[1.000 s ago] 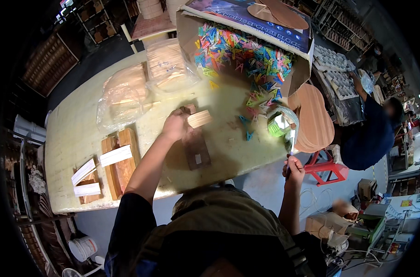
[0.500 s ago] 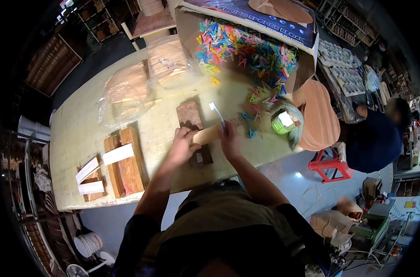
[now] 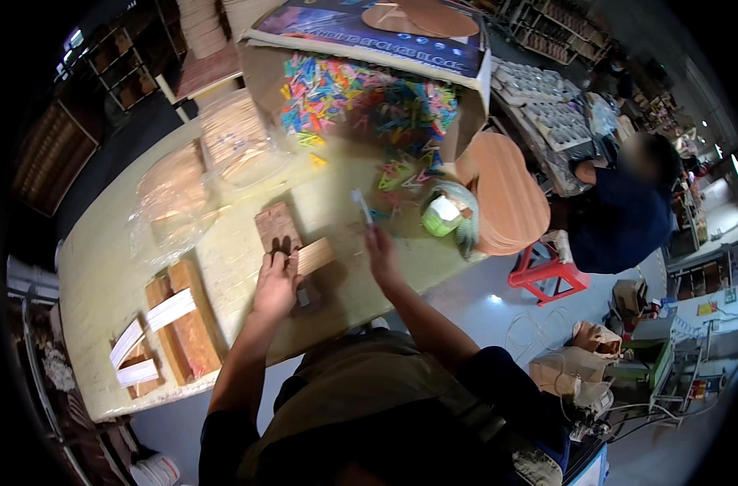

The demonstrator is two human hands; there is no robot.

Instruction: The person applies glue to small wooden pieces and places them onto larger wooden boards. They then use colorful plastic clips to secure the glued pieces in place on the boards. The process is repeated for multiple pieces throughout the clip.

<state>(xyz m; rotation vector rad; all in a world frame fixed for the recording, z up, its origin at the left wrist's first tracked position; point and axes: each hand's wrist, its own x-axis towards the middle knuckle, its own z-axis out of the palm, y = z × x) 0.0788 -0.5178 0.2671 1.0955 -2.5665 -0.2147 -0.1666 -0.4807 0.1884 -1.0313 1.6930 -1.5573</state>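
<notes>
My left hand (image 3: 276, 282) is closed around one end of a small stack of pale wood strips (image 3: 315, 256). The stack lies across a brown wood block (image 3: 273, 220) on the table, and another dark piece beneath is mostly covered. Away from the stack, my right hand (image 3: 382, 256) grips a toothbrush (image 3: 361, 206), its white head pointing away from me. Right of the brush stands a green tub (image 3: 439, 219) with a white opening and a greyish-green cloth (image 3: 468, 231) beside it.
A large cardboard box (image 3: 474, 121) spills coloured clothespins (image 3: 369, 93) at the back. Guitar-shaped wood plates (image 3: 506, 198) lie at the right edge. Bagged wood sheets (image 3: 174, 190) and wooden forms (image 3: 203, 340) with white strips occupy the left. A person (image 3: 624, 206) sits near a red stool (image 3: 543, 275).
My right hand with the toothbrush has come off the wood strips and moved right, toward the green tub. My left hand stays on the strips. The whole view has shifted.
</notes>
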